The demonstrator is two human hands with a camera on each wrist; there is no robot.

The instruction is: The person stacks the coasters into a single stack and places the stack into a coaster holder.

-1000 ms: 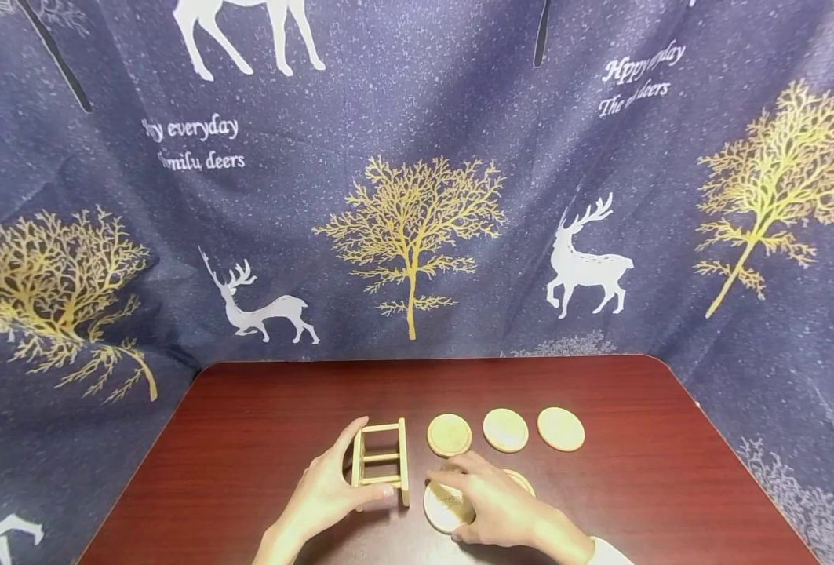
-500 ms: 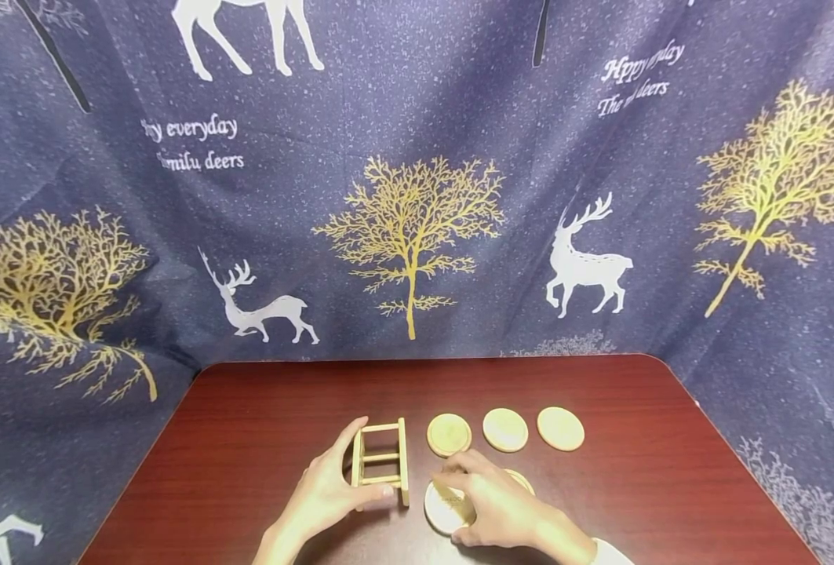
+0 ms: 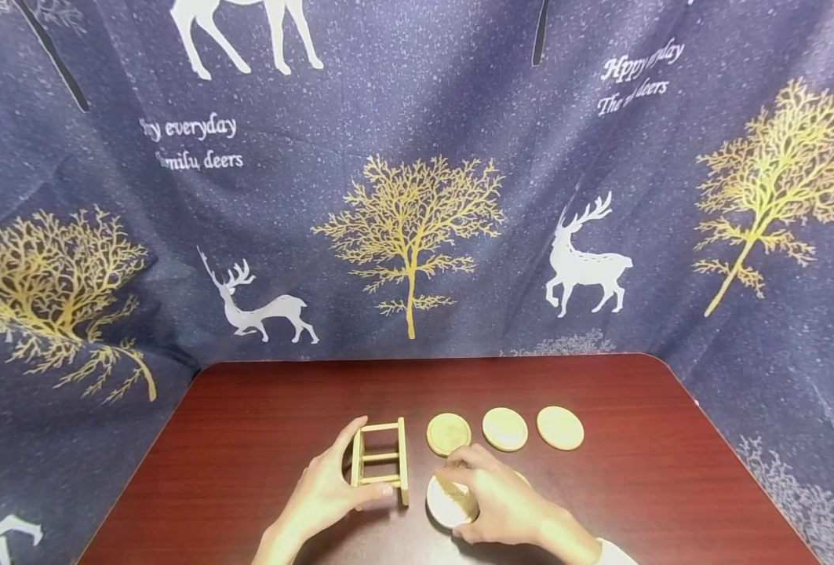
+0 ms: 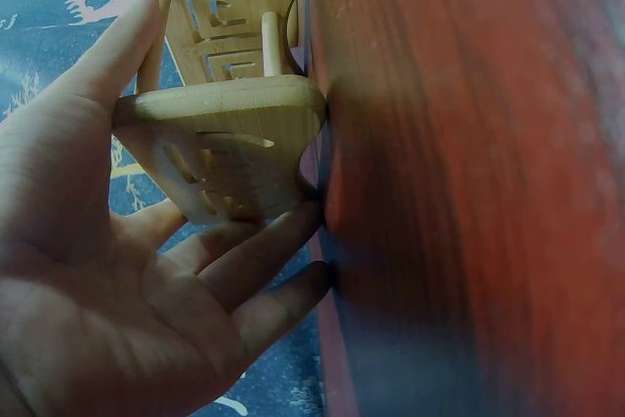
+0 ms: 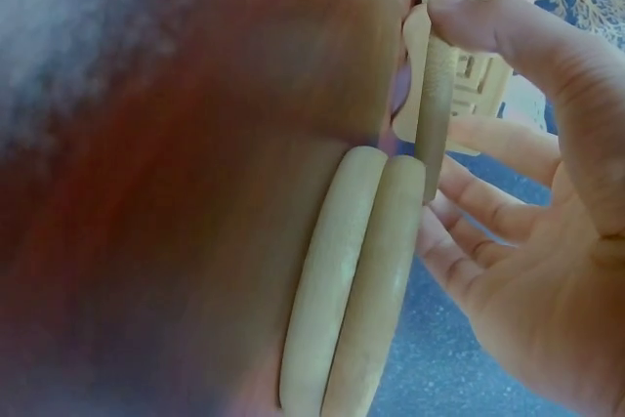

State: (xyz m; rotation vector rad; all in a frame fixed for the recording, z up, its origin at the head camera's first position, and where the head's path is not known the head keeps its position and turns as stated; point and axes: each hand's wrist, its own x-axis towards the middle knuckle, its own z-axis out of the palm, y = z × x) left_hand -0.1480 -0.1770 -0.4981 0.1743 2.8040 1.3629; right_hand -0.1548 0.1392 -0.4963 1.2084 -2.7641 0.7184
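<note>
A small wooden coaster rack (image 3: 381,457) with bars and cut-out side panels sits left of the table's middle. My left hand (image 3: 328,482) grips it between thumb and fingers; its pierced panel (image 4: 225,134) shows in the left wrist view. My right hand (image 3: 497,498) pinches a round wooden coaster (image 3: 448,506), engraved and slightly tilted, just right of the rack. Seen edge-on in the right wrist view, this coaster (image 5: 436,109) lies between my thumb and fingers. Part of it is hidden by the hand. Another coaster (image 3: 522,476) peeks out behind that hand.
Three more coasters lie in a row behind the right hand: a left one (image 3: 449,435), a middle one (image 3: 505,429) and a right one (image 3: 560,428). Two thick disc edges (image 5: 332,280) lean close together in the right wrist view. A patterned curtain (image 3: 417,235) surrounds the reddish-brown table (image 3: 282,400).
My right hand has shifted slightly and the coaster under its fingers has tilted a little. The left hand and the rack stay in place.
</note>
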